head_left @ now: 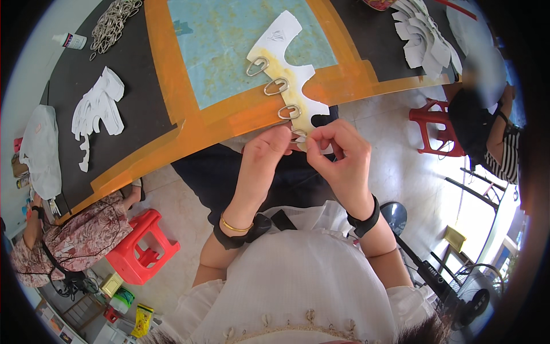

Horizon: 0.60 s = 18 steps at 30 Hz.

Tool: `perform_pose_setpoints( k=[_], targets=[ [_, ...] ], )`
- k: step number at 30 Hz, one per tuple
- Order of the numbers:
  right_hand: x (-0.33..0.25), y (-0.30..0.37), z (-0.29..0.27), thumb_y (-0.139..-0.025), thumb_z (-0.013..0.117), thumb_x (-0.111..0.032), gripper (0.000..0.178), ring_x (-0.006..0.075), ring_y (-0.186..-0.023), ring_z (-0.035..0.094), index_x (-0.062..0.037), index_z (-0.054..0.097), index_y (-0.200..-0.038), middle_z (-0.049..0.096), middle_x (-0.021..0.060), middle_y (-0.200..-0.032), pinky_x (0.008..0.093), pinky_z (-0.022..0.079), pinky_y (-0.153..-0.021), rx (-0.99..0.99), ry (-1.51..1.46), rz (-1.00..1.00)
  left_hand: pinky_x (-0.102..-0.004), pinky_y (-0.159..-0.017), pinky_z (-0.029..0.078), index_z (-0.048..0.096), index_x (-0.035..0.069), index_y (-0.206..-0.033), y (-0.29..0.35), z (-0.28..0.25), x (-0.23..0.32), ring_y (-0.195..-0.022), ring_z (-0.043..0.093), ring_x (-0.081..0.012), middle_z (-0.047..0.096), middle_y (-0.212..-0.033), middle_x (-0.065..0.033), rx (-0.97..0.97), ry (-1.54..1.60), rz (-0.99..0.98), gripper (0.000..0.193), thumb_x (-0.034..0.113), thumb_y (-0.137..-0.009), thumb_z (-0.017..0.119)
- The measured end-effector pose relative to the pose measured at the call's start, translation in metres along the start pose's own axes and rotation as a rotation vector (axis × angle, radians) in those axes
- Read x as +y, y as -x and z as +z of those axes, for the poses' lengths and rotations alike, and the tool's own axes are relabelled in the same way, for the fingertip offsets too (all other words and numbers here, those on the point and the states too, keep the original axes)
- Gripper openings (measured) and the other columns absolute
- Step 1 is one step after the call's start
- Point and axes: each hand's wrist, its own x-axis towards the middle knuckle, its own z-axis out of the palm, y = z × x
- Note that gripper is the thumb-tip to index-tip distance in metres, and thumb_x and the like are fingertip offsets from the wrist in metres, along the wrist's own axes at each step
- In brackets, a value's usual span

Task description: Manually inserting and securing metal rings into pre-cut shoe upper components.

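A white scalloped piece point(312, 109), stained yellow along one side, reaches from the blue sheet over the table's near edge toward me. Oval metal rings point(276, 86) sit along its left side, joined to it by narrow tabs. My left hand point(264, 152) is closed on the near end, its thumb beside the nearest ring point(298, 136). From the other side, my right hand point(344, 152) pinches the same end with thumb and forefinger close to that ring. My fingers partly hide the ring and the tip of the piece.
A blue sheet point(229, 57) is bordered by orange tape point(166, 57) on the dark table. Left are a ring pile point(114, 26), a white bottle point(70, 40) and white cutouts point(103, 103); more cutouts point(421, 40) lie right. Red stools point(146, 246) and two seated people flank me.
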Motion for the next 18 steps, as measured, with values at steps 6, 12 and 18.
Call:
perform_pose_setpoints(
  k=[6, 12, 18],
  targets=[
    [0.0012, 0.0005, 0.0001, -0.071, 0.067, 0.000, 0.009, 0.0114, -0.061, 0.051, -0.0023, 0.060, -0.076, 0.053, 0.0037, -0.068, 0.0232, 0.041, -0.053, 0.012, -0.164, 0.112, -0.0251, -0.075, 0.049, 0.062, -0.003, -0.096, 0.0002, -0.0007, -0.0012, -0.076, 0.062, -0.0128, 0.066, -0.088, -0.0079, -0.039, 0.044, 0.043, 0.023, 0.018, -0.089, 0.060],
    [0.0039, 0.0004, -0.0031, -0.072, 0.067, 0.000, 0.008, 0.0092, -0.061, 0.049, -0.0015, 0.062, -0.078, 0.052, 0.0029, -0.068, 0.0215, 0.036, -0.049, -0.036, -0.112, 0.120, -0.0244, -0.075, 0.048, 0.063, -0.002, -0.087, 0.0004, 0.0011, 0.0002, -0.075, 0.061, -0.0108, 0.066, -0.085, -0.0068, 0.004, 0.017, 0.074, 0.019, 0.016, -0.088, 0.061],
    [0.0007, 0.0004, -0.0029, -0.073, 0.067, 0.000, 0.008, 0.0096, -0.061, 0.049, -0.0019, 0.062, -0.078, 0.052, 0.0028, -0.068, 0.0213, 0.035, -0.048, -0.033, -0.137, 0.087, -0.0222, -0.073, 0.048, 0.063, -0.005, -0.087, 0.0020, 0.0023, 0.0023, -0.075, 0.061, -0.0106, 0.065, -0.082, -0.0074, 0.008, 0.058, 0.084, 0.018, 0.013, -0.088, 0.062]
  ],
)
